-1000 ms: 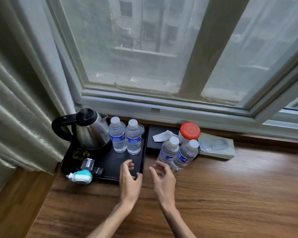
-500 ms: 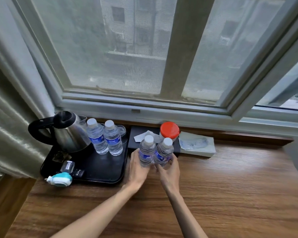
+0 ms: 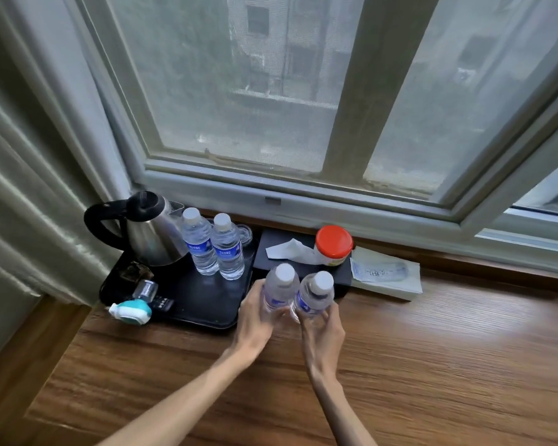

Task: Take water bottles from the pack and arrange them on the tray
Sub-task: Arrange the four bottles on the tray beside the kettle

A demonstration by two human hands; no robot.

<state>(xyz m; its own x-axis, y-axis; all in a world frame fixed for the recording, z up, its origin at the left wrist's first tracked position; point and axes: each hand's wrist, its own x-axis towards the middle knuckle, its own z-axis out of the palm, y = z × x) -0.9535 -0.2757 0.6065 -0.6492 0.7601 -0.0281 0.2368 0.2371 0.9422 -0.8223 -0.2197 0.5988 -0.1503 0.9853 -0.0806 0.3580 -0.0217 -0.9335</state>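
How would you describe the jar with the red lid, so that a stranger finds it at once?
Start at the window sill, then look down to the flat black box right of the black tray. The jar stands there beside a white tissue; its wide red lid marks it out from the white-capped water bottles.

We see a wooden tabletop (image 3: 416, 365) running up to the window sill. A black tray (image 3: 203, 304) lies flat on it. Just right of the tray, touching or nearly so, sits a smaller black tray (image 3: 273, 249). Further right of the tray, a white packet (image 3: 387, 275) lies flat. At the tray's near left corner a teal and white device (image 3: 131, 312) overhangs the wood.
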